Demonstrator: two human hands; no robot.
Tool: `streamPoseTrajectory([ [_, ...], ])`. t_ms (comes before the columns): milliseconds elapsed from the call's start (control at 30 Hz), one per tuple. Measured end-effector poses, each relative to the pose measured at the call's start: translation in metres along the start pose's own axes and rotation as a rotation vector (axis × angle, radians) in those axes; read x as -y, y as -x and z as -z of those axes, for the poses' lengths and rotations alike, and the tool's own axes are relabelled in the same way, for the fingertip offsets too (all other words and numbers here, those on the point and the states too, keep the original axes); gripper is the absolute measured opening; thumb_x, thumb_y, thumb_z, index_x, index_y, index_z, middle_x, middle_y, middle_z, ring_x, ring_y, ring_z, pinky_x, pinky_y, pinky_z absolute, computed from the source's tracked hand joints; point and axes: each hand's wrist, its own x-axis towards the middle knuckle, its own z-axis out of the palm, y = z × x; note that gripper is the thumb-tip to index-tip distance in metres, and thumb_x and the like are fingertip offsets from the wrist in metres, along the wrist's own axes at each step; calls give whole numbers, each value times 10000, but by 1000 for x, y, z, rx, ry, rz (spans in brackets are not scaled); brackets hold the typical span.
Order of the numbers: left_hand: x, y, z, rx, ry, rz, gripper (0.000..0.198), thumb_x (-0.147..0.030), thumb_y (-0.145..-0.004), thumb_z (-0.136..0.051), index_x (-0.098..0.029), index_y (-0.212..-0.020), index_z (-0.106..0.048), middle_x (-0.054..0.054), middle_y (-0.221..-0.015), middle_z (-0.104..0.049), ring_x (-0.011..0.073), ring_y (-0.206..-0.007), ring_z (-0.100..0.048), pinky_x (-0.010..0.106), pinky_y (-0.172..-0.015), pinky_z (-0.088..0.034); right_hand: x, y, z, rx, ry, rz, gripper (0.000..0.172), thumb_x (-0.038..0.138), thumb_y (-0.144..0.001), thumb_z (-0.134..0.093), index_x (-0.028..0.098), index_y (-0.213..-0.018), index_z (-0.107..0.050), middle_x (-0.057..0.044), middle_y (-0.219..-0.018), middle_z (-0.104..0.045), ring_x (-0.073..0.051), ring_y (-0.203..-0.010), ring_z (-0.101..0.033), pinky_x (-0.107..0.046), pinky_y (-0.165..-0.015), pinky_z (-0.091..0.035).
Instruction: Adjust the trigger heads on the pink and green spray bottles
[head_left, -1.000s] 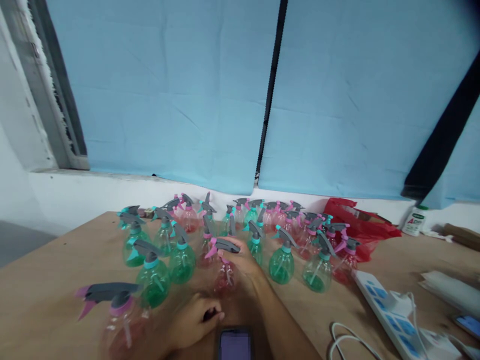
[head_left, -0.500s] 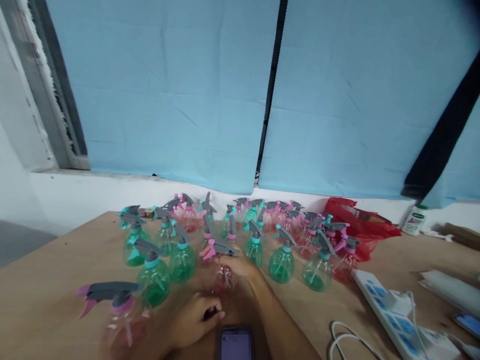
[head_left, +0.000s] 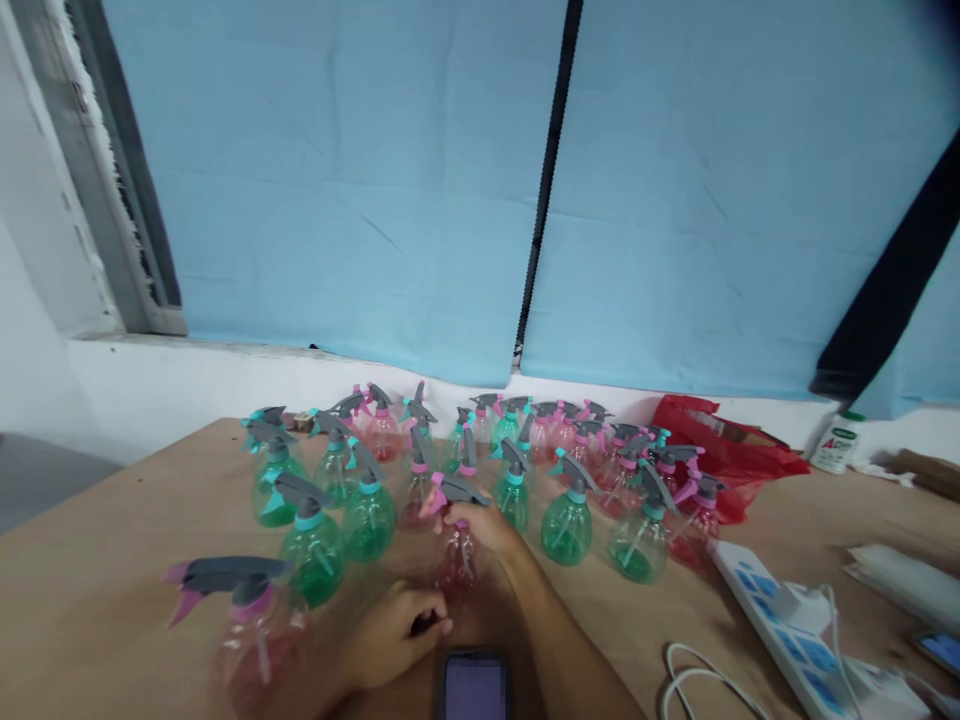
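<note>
My right hand [head_left: 481, 522] is closed around the neck of a pink spray bottle [head_left: 459, 562], its fingers near the pink trigger under the grey head. That bottle stands roughly upright above or on the table. Closer to me, my left hand [head_left: 401, 630] rests in a loose curl with nothing visible in it. Left of that hand is another pink spray bottle [head_left: 259, 640], partly behind the forearm. A green spray bottle [head_left: 313, 560] and a second green spray bottle [head_left: 369, 522] stand just beyond. Low in the view, between my forearms, lies a phone [head_left: 475, 688].
Many more green and pink spray bottles crowd the back of the wooden table [head_left: 172, 510]. To the right are a red plastic bag [head_left: 739, 455], a white bottle [head_left: 838, 442], a power strip [head_left: 776, 620] with plugs and a white cable [head_left: 697, 665]. Blue curtains [head_left: 360, 180] hang behind.
The view has shifted slightly. The fingers of my right hand show more plainly at the neck of the pink spray bottle, which sits a little further right. My left hand stays curled.
</note>
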Motion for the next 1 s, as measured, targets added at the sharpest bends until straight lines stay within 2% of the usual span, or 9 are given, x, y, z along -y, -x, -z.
streamPoseTrajectory([
  [133,0,0,1,-2,-9,-7,349,-467,-1041,-489,-229,-870,-678,-25,-741,-668,140,-674,-569,258,-628,-331,3,-1,3,99,-13,-33,347,266,-621,-576,205,-914,-752,-22,-790,-761,-166,-598,-653,-265,-604,-399],
  [367,-5,1,5,-2,-16,-9,354,-467,-1034,-487,-226,-836,-655,-20,-726,-651,148,-671,-557,257,-621,-339,-3,0,-1,-78,-57,-58,293,282,-599,-581,176,-814,-749,-43,-736,-747,-171,-520,-639,-266,-524,-400],
  [600,2,-1,-2,-7,11,-21,333,-443,-1046,-489,-221,-885,-678,-17,-762,-680,143,-694,-579,257,-651,-351,-5,1,0,-69,29,-12,281,334,-664,-605,187,-859,-745,-7,-658,-714,-162,-520,-622,-272,-559,-417],
  [767,0,-1,0,11,15,-7,348,-448,-1045,-485,-215,-872,-675,-14,-754,-679,145,-692,-588,257,-642,-349,-3,3,-4,-94,-6,-15,301,344,-675,-615,183,-886,-756,-14,-669,-711,-156,-499,-611,-272,-528,-396],
  [1000,-2,0,1,5,15,-6,372,-478,-1056,-475,-220,-873,-672,-16,-759,-676,144,-691,-576,261,-660,-353,1,2,-5,-63,22,-18,352,372,-670,-614,192,-933,-763,-23,-702,-718,-173,-546,-626,-281,-551,-433],
])
